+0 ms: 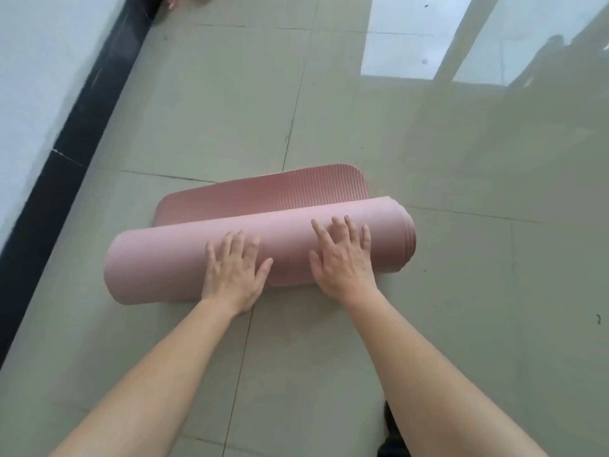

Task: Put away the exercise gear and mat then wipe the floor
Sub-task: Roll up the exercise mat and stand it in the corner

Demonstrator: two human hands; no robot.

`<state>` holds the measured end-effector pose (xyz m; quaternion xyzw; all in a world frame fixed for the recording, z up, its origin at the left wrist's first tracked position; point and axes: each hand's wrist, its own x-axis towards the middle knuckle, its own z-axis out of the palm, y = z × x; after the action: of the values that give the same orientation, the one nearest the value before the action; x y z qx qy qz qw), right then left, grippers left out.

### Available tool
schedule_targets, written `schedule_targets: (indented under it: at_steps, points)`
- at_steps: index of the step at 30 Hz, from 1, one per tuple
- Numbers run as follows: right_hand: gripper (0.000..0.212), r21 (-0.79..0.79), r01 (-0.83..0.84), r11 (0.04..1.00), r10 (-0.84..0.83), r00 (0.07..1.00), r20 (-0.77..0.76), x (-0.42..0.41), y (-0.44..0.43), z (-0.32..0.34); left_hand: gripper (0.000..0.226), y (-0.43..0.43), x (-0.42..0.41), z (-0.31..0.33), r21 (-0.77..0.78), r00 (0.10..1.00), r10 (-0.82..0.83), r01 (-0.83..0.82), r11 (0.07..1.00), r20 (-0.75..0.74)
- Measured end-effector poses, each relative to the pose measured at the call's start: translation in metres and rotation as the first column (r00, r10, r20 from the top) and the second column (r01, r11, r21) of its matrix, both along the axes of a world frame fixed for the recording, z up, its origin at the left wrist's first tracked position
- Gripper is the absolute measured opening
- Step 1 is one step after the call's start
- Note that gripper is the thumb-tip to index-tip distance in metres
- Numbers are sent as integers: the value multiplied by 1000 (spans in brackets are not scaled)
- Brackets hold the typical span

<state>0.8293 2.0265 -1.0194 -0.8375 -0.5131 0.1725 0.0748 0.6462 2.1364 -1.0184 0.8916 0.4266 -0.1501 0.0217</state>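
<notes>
With left hand (232, 275) and right hand (342, 262) pressed flat, fingers straight, on pink yoga mat (158, 262), keep pressure even, roll squarely over last ribbed flap (263, 192).

White wall (33, 61), black baseboard (79, 133) (glossy)

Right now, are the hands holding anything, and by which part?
Nothing is gripped. The left hand and right hand press flat, fingers straight, on the rolled mat near its middle.
</notes>
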Motion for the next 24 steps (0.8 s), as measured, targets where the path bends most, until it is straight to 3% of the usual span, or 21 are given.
schedule_targets:
  at_steps: [2, 5, 9, 12, 14, 17, 19, 24]
  points:
    - [60, -7, -36, 999, 36, 999, -7, 28, 18, -7, 75, 17, 14, -9, -77, 998, 58, -58, 995, -14]
    - [64, -29, -112, 993, 113, 993, 24, 63, 53, -30, 78, 57, 37, -35, -11, 997, 50, -49, 999, 56]
    - [66, 43, -81, 996, 76, 990, 116, 102, 132, -46, 71, 150, 84, -52, 21, 970, 43, -49, 999, 241]
    - [69, 164, -100, 981, 72, 983, 168, 115, 168, -39, 56, 213, 119, -51, -11, 970, 107, -107, 994, 218]
    - [89, 142, -245, 959, 218, 959, 178, 109, 163, -33, 53, 226, 130, -41, 53, 969, 181, -192, 980, 166]
    - [118, 1, -350, 937, 346, 924, 162, 106, 151, -34, 42, 214, 140, -28, 169, 941, 157, -214, 962, 301]
    - [122, -17, -329, 944, 329, 938, 114, 113, 157, -38, 41, 189, 136, -30, 199, 923, 73, -158, 967, 377]
    - [136, 48, -127, 991, 117, 980, 163, 126, 176, -51, 72, 177, 114, -68, 160, 967, -33, -8, 987, 253]
